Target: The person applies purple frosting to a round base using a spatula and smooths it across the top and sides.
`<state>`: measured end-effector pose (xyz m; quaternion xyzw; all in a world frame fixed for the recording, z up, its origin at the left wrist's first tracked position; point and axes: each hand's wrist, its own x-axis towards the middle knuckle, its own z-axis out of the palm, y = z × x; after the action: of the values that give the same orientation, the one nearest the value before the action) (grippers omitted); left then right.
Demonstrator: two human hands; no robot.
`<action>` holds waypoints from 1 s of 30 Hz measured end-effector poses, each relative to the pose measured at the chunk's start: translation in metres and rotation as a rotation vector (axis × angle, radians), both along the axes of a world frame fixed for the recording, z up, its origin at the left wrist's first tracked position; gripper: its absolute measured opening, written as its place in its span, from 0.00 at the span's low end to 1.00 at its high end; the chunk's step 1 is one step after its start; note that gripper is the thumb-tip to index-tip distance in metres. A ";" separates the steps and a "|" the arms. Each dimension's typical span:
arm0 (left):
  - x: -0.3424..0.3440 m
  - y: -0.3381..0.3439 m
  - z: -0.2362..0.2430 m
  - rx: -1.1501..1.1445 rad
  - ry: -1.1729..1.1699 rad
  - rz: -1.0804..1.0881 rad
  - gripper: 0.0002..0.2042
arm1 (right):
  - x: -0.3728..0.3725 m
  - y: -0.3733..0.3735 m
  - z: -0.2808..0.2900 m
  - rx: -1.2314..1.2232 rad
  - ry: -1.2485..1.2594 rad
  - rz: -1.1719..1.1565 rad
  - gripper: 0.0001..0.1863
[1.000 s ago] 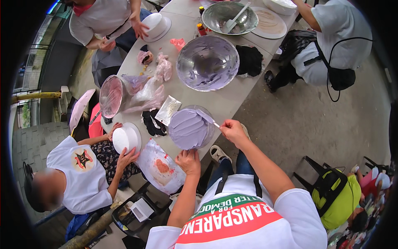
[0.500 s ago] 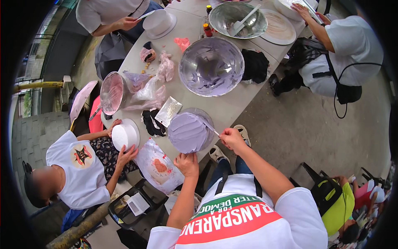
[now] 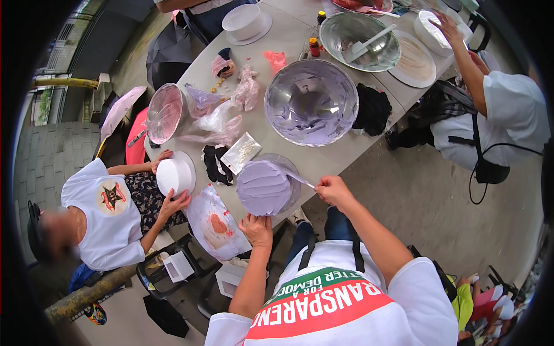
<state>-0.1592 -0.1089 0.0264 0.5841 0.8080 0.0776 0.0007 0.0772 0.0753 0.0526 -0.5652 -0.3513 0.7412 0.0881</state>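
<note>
A round cake [image 3: 264, 189] coated in ridged lavender icing sits near the table's front edge. Its cake board [image 3: 294, 196] shows along the right side. My left hand [image 3: 257, 229] grips the board's near edge with bent fingers; the thumb side is partly hidden. In my right hand [image 3: 334, 190] is an icing spatula [image 3: 304, 180], pinched by the handle. Lavender icing covers its blade, which rests on the cake's upper right edge. Beyond the cake stands a large steel mixing bowl [image 3: 311, 101] smeared with lavender icing.
Left of the cake are a packet of white beads [image 3: 242, 152], a black cloth [image 3: 216, 166] and plastic bags [image 3: 216, 122]. A co-worker at left holds a white cake [image 3: 175, 174]. Another works at the far right. A second bowl [image 3: 360, 43] holds a white spatula.
The view has shifted, so the table sits slightly lower and farther right. My spatula stays at the cake's right edge. The far-left person's hand has left the white cake there.
</note>
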 end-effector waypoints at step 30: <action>-0.014 -0.002 -0.006 0.049 -0.059 -0.094 0.07 | 0.013 -0.078 0.024 -0.195 0.133 -0.303 0.06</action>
<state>-0.1731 -0.1112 0.0204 0.6185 0.7773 0.1144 0.0140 0.0902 -0.0029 0.0770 -0.5672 -0.1823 0.7857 0.1665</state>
